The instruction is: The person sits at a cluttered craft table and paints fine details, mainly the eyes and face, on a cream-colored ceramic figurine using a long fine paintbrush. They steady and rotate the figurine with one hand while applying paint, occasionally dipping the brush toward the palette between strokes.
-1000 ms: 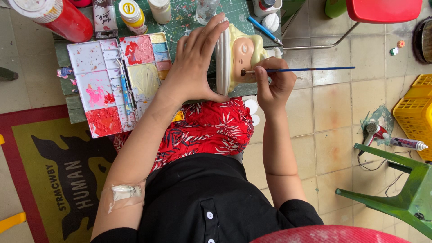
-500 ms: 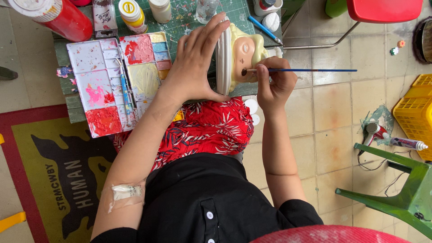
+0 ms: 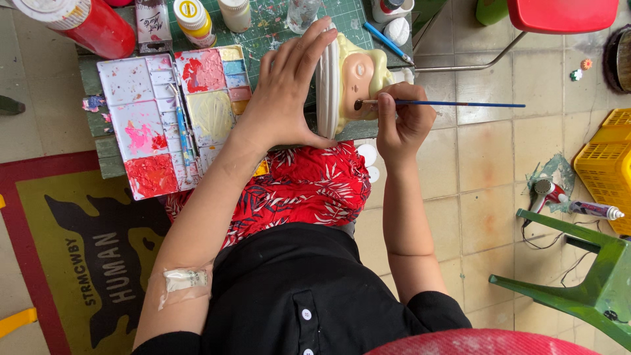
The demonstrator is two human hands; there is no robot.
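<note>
My left hand (image 3: 289, 92) is spread wide and cupped against the white back of the figurine (image 3: 351, 82), fingers fanned along its rim and thumb hooked under its lower edge. This grip braces the piece so it cannot roll while the face is worked. The figurine lies on its side at the near edge of the green cutting mat (image 3: 276, 29) on the tabletop, face turned toward my right side, which presents the cheek area square to the brush.

My right hand (image 3: 402, 121) is closed in a pencil grip on the thin blue-handled paintbrush (image 3: 447, 103). The handle runs out level to the right; the dark tip rests at the figurine's face. My fingers sit close to the ferrule, for fine control, I judge.

The paint palette (image 3: 167, 112) lies just beside my left wrist, within short reach for reloading, with a second brush (image 3: 183, 135) laid across its wells. Paint bottles (image 3: 194, 20) stand along the far edge, clear of both hands.
</note>
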